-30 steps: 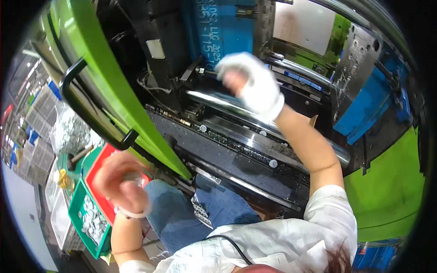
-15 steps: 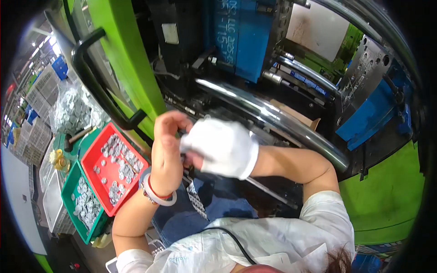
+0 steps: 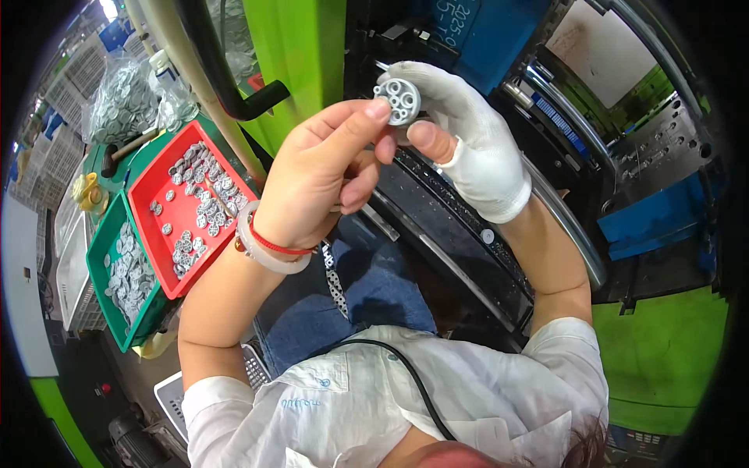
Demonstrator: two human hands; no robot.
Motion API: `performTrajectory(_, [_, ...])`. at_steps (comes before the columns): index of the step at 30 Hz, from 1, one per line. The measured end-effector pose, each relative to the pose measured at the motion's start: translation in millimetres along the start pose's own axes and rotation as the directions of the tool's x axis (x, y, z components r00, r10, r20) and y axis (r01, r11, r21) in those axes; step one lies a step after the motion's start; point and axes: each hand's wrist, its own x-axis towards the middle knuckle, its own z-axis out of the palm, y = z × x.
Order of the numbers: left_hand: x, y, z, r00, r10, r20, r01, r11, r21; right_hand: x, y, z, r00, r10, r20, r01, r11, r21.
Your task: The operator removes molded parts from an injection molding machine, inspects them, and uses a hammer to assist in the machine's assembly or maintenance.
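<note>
A round grey part [image 3: 398, 102] with several holes through its face is raised between both hands, in front of the machine. My bare left hand [image 3: 328, 156] pinches its near edge, thumb on top and the other fingers curled. Around that wrist are a pale bangle and a red cord. My right hand [image 3: 472, 132] wears a white glove that leaves the thumb bare. Its fingers curve round the far side of the part, and its thumb sits just below. A thin metal tip shows beside the gloved fingertips; what it belongs to is hidden.
At left, a red tray [image 3: 181, 281] and a green tray [image 3: 129, 340] hold many similar grey parts. A hammer [image 3: 117, 156] and a bag of parts [image 3: 122, 109] lie beyond. A black handle [image 3: 257, 101] juts from the green machine frame. One small disc [image 3: 488, 235] rests on the machine.
Both hands have moved up and away from my body, and the round part now shows clearly between them. The gloved hand, blurred before, has turned so its thumb shows. The view has shifted.
</note>
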Motion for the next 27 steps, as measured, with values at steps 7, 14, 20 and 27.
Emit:
performTrajectory(7, [-1.6, -3.8, -4.0, 0.994, -0.030, 0.110, 0.040, 0.995, -0.094, 1.3, -0.2, 2.5, 1.000, 0.005, -0.017, -0.003, 0.996, 0.088])
performTrajectory(14, [-0.9, -6.7, -1.0, 0.998, 0.027, 0.059, -0.034, 0.992, 0.120, -0.6, -7.8, -6.6, 0.993, 0.023, 0.114, -0.039, 0.990, 0.139])
performTrajectory(20, [-2.4, -6.8, 8.4, 0.996, 0.045, 0.082, -0.041, 0.998, -0.044, -7.0, -7.5, -6.9, 0.981, -0.140, 0.133, 0.152, 0.984, -0.089])
performTrajectory(27, [0.9, -6.8, 9.3, 0.995, -0.022, 0.093, 0.022, 1.000, 0.000, -8.4, -12.6, -17.4, 0.964, -0.174, 0.201, 0.230, 0.926, -0.299])
